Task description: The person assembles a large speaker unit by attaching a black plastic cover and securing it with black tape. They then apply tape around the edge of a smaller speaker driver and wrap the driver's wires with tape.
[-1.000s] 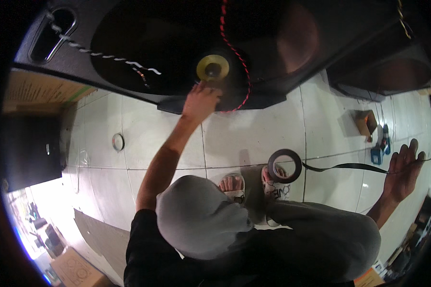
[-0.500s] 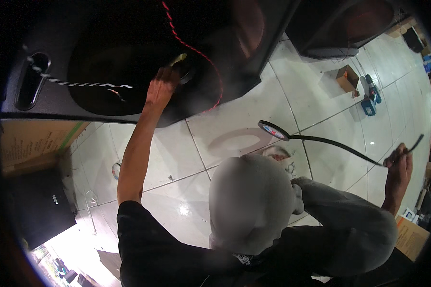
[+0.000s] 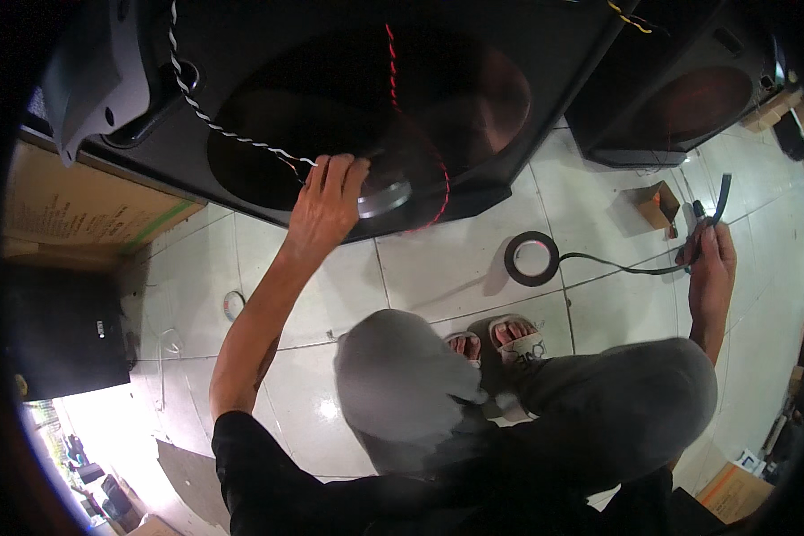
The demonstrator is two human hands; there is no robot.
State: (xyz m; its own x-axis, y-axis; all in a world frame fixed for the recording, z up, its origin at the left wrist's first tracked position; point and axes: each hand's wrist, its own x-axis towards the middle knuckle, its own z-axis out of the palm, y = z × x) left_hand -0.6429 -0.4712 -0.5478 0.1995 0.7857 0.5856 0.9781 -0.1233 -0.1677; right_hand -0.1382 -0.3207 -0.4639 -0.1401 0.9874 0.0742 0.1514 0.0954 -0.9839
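Note:
My left hand (image 3: 330,201) is over the dark round opening of a black speaker cabinet (image 3: 473,198), its fingers closed round a shiny ring (image 3: 384,198) that looks like a tape roll. The fingertips are partly lost in the dark. Beside them ends a twisted black-and-white wire (image 3: 241,138). Out to the right, my right hand (image 3: 710,255) pinches the free end of a black tape strip (image 3: 621,266), which sticks up past the fingers. That strip runs left to its black roll (image 3: 515,259), over the tiled floor near my feet.
A twisted red wire (image 3: 446,183) hangs across the opening. Another black cabinet (image 3: 616,134) stands at the far right, near a small open cardboard box (image 3: 659,207). Large cartons (image 3: 80,201) are stacked at left. A small tape roll (image 3: 233,305) lies on the tiles.
The view has shifted. My left hand has drawn nearer with the ring. My right hand has risen and moved inward; the black roll has turned to show its open centre.

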